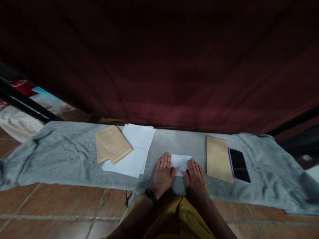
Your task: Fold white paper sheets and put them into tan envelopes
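A small white sheet of paper [180, 162], seemingly folded, lies flat on the grey cloth in front of me. My left hand [163, 171] presses flat on its left edge, fingers stretched out and thumb over the paper. On the right edge rests my right hand [195, 176], also flat with fingers extended. Larger white sheets [139, 142] lie to the left, partly under brown paper envelopes [113, 142]. To the right of my right hand is another brown envelope [218, 159].
A phone [239, 166] with a dark screen lies beside the right envelope. Grey cloth [67, 152] covers the long, narrow surface and is wrinkled at both ends. A dark red curtain [169, 83] hangs behind it. Tiled floor [62, 202] shows below, and striped fabric [20, 122] at far left.
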The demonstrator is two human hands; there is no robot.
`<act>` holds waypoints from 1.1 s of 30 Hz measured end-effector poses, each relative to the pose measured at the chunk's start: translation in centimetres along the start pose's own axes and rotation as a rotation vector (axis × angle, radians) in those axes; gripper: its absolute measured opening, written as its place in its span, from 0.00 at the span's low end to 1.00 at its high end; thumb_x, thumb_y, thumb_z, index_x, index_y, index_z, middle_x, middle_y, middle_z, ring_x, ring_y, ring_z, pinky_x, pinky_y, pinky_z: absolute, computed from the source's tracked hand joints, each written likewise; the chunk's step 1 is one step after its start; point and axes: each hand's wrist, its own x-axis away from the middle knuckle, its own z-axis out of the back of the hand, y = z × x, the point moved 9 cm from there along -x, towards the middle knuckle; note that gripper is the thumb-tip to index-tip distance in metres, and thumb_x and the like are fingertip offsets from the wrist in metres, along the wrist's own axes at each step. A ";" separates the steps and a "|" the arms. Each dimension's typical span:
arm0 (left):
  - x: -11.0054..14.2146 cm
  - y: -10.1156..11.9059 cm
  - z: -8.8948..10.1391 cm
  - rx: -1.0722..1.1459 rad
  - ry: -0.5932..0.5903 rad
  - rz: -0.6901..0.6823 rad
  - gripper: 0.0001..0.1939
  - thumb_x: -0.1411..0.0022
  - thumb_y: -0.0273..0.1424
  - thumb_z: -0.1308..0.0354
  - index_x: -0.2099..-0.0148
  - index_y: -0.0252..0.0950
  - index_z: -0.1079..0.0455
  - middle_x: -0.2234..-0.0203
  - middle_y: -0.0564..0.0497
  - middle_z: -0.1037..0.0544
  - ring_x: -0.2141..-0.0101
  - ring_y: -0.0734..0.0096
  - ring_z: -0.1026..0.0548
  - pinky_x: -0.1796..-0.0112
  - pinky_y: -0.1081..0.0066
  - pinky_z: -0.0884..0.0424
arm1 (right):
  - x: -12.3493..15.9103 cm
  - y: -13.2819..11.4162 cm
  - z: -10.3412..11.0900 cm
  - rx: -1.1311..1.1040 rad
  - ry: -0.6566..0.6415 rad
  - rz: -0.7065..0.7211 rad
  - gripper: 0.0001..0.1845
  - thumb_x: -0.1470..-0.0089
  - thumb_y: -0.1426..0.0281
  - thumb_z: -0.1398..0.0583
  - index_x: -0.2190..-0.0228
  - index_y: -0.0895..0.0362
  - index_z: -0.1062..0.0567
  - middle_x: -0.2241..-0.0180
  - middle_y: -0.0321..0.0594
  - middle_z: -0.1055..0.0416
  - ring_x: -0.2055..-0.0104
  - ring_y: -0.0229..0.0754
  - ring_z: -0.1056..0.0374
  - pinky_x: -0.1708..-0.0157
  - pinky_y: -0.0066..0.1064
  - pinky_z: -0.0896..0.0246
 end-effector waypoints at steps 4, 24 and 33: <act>0.4 -0.7 0.2 -0.015 -0.017 0.028 0.34 0.27 0.41 0.55 0.26 0.28 0.53 0.31 0.38 0.40 0.32 0.55 0.42 0.35 0.53 0.41 | 0.0 0.3 -0.2 -0.010 0.002 -0.027 0.34 0.28 0.60 0.53 0.29 0.63 0.52 0.32 0.58 0.44 0.32 0.57 0.43 0.36 0.52 0.46; 0.7 3.7 -0.8 0.067 -0.066 -0.160 0.34 0.27 0.41 0.55 0.27 0.28 0.52 0.30 0.38 0.42 0.30 0.59 0.46 0.33 0.55 0.44 | -0.2 -0.4 0.3 0.019 -0.047 -0.016 0.31 0.31 0.71 0.52 0.30 0.63 0.48 0.31 0.56 0.45 0.30 0.54 0.47 0.34 0.52 0.49; 1.2 0.5 0.0 -0.001 -0.012 -0.030 0.33 0.28 0.34 0.57 0.25 0.29 0.55 0.31 0.39 0.41 0.31 0.58 0.43 0.35 0.55 0.41 | -0.2 0.2 -0.1 0.014 -0.059 -0.063 0.33 0.29 0.64 0.50 0.31 0.67 0.48 0.32 0.57 0.45 0.30 0.55 0.47 0.33 0.50 0.50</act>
